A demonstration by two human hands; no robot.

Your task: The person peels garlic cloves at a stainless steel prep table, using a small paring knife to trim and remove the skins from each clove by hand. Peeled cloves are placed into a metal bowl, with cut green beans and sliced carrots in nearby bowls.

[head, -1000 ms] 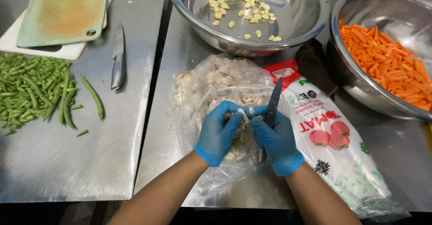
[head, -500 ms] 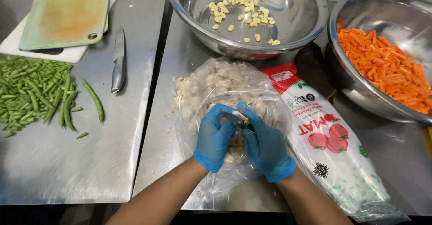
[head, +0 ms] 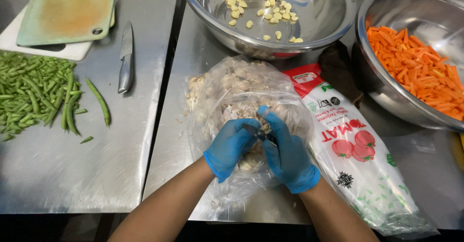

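Both my hands wear blue gloves and meet over a clear plastic bag of garlic (head: 232, 89) on the steel table. My left hand (head: 231, 147) is closed around a garlic clove, mostly hidden by the fingers. My right hand (head: 288, 154) grips a small dark-bladed knife (head: 256, 132), its blade lying between the two hands against the clove. Just beyond the bag stands a large steel bowl (head: 212, 27) with several peeled garlic cloves (head: 263, 7) in it.
A second steel bowl (head: 369, 85) of carrot sticks (head: 418, 63) sits at the right. A tomato-printed plastic pack (head: 355, 147) lies beside the bag, with a dark cloth (head: 338, 70) behind it. At the left are green beans (head: 34, 92), a steel knife (head: 126, 56) and stacked cutting boards (head: 67, 10).
The knife blade, which pointed upward a second ago, has dropped down between my hands. Both hands have closed in together over the bag.
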